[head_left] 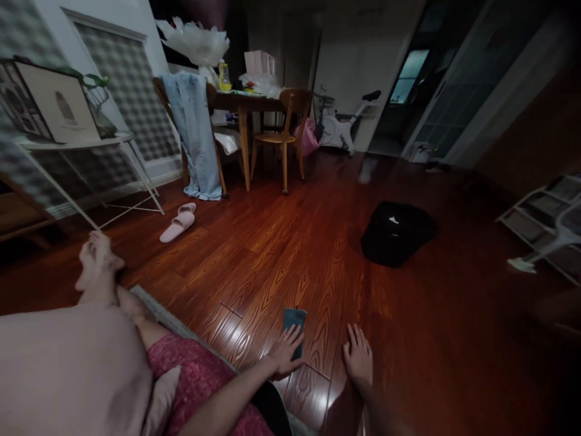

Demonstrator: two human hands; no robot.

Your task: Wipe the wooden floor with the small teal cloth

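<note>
The flat teal pouch (295, 316) lies on the glossy wooden floor (254, 248), its long axis running away from the person. The left hand (285, 352) is much the nearer one: it spreads across the left side and middle of the pouch, fingers straight and splayed, not curled around anything. The far end of the pouch shows beyond the fingertips, and a strip of its nearer part shows to the right, between the index finger and the outstretched thumb. Whether the palm presses down or only rests lightly, one cannot tell

The right hand (358, 356) stands to the right of the pouch, well apart from it, with floor between. Its fingers are extended, loosely together and empty, pointing away from the person; whether they touch the floor is unclear. Beyond the pouch and to its right sits a black bag-like bundle (397, 236); beyond it to the left lies a pink slipper (178, 226). A grey rug edge (157, 310) runs left of the pouch
</note>
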